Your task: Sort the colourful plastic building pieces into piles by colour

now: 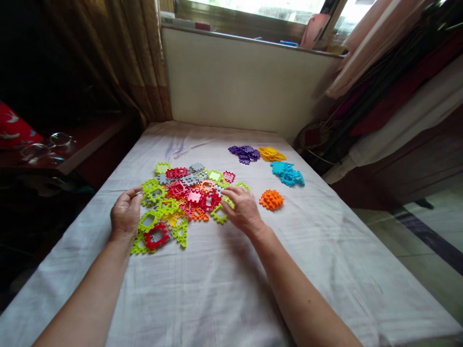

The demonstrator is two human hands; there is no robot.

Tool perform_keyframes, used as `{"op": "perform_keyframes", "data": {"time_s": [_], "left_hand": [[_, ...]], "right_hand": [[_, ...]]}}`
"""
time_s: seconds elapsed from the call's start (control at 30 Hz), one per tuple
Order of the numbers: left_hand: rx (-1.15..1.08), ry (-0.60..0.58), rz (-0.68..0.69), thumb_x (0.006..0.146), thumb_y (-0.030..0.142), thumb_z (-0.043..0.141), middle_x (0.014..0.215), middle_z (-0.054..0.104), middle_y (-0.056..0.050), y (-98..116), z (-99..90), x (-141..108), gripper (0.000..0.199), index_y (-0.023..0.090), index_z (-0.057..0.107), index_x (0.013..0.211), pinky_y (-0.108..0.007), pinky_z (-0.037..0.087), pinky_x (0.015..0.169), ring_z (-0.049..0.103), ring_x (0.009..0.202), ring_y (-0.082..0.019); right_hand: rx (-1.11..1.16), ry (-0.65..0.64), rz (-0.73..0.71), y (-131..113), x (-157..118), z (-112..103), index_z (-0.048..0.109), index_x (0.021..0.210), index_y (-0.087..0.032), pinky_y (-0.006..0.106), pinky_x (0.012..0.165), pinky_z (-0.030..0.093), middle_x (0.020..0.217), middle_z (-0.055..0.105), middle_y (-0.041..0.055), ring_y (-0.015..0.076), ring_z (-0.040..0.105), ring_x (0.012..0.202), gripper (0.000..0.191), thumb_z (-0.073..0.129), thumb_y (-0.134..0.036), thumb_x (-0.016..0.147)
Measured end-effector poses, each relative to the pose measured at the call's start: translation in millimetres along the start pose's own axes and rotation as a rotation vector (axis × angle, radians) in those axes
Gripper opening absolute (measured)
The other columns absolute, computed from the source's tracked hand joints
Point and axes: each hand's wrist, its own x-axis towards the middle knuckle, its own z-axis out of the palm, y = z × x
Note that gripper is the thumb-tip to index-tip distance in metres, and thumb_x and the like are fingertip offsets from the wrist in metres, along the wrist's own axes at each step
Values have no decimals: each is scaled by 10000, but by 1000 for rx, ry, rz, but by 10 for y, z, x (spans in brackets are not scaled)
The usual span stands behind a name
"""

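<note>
A mixed heap of flat interlocking plastic pieces (177, 190) in lime green, red, grey, orange and yellow lies on the sheet in front of me. At the heap's left edge is my left hand (125, 215), cupped, with bent fingers beside the lime green pieces; I see nothing held in it. My right hand (243, 207) reaches over the right edge, thumb and fingers apart, close to a lime green square piece (219, 215). Its fingertips partly cover the pieces there. Near the front of the heap lies a red square frame piece (156, 236).
Sorted piles lie to the right: purple pieces (245, 154), yellow pieces (272, 154), blue pieces (288, 173) and orange pieces (271, 199). A white sheet (217, 289) covers the surface. Eyeglasses (47, 147) rest on a dark side table at left. A wall (235, 82) stands behind.
</note>
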Motion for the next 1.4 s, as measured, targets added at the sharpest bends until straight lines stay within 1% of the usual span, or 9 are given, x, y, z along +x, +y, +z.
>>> {"op": "perform_keyframes", "data": {"time_s": [0.1,0.2,0.3,0.4,0.6,0.73,0.87,1.1,1.4], "left_hand": [[-13,-21,5,684,334,663,956,706,-40,-39,-8,13,343,173,691,985,-342,501,944,639,916,-177],[-13,-23,14,661,373,674,933,700,-27,-45,-10,18,360,194,694,973,-333,504,931,643,899,-176],[5,-16,11,660,377,665,920,703,-21,-32,-7,16,342,209,695,956,-348,500,949,648,900,-184],[8,-11,13,660,370,658,925,703,-25,-25,-5,13,329,206,694,944,-355,490,973,650,926,-191],[-4,-11,23,654,354,660,922,697,-21,-44,-2,16,315,206,693,931,-340,486,970,643,913,-178],[6,-16,20,653,378,659,933,697,-21,-66,-6,25,351,203,694,954,-333,488,967,645,919,-175],[37,-22,37,668,389,651,949,700,-23,-78,-13,29,354,207,691,968,-329,497,962,653,948,-183],[32,-14,41,656,369,649,924,703,-20,-64,-12,23,343,204,697,953,-319,497,941,649,911,-174],[-3,-10,11,634,360,671,890,695,-10,-44,-7,14,341,205,702,936,-310,496,916,635,857,-160]], "right_hand": [[6,-121,-201,-409,140,273,665,1269,-326,434,1060,409,1403,603,50,257,510,1285,338,537,-345,957],[-16,-178,-282,-553,202,435,654,1287,-358,452,1096,368,1476,539,40,257,452,1351,341,521,-368,973],[-40,-203,-259,-463,205,440,674,1255,-356,471,1095,355,1450,556,56,266,447,1351,326,536,-411,965],[-65,-189,-145,-261,170,353,710,1191,-323,467,1059,379,1388,596,74,269,497,1295,303,522,-408,968],[-54,-31,14,39,60,279,745,1073,-261,475,1062,375,1406,579,102,283,496,1292,237,567,-336,936],[-3,37,-51,-54,-41,277,749,982,-254,488,1104,327,1408,585,95,283,459,1336,170,638,-339,884],[-1,-47,-130,-264,-156,259,731,815,-248,525,1101,310,1391,607,91,310,451,1346,169,708,-415,832],[21,-91,-116,-369,-199,312,719,855,-229,505,1110,317,1409,601,98,311,445,1364,99,688,-323,850],[223,209,-86,-265,-188,165,707,937,-246,441,1125,376,1325,650,85,241,521,1311,160,567,-313,899]]}}
